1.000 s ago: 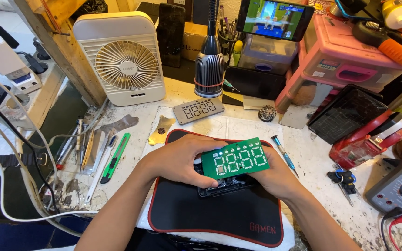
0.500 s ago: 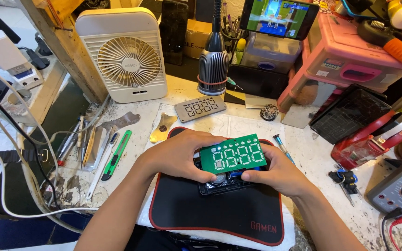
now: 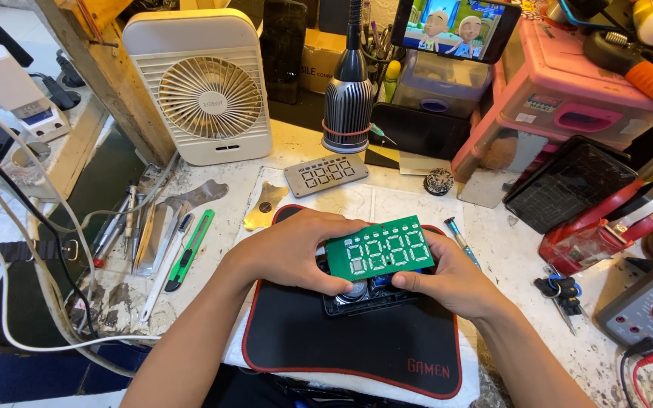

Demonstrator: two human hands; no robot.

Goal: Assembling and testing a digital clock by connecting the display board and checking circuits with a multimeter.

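While both hands are busy over the black mat (image 3: 341, 355) with the red edge, the green display board (image 3: 380, 248) sits pinched between them, tilted a bit and hovering just above the open dark casing (image 3: 364, 295) on the mat. Left hand (image 3: 296, 253) has its fingers curled around the board's left end, thumb underneath; right hand (image 3: 447, 276) grips the right end, thumb tip on the lower edge. So both sets of fingers are closed narrow on that board, not spread.

My guess on handling: it's a thin, stiff, very light circuit board, and fragile where the white segment blocks sit (solder joints underneath too, probably). Edges are the place to hold it, which is what's happening.

Around it: a grey faceplate (image 3: 326, 174) with matching digit cutouts lies flat near the white fan (image 3: 202, 87). The pink plastic box (image 3: 568, 91) at right carries small rectangular stickers on its lid, and a brown cardboard box (image 3: 325, 64) with dark print stands at the back behind the ribbed lamp base (image 3: 348, 102). Green utility knife (image 3: 189, 249) lies left of the mat.
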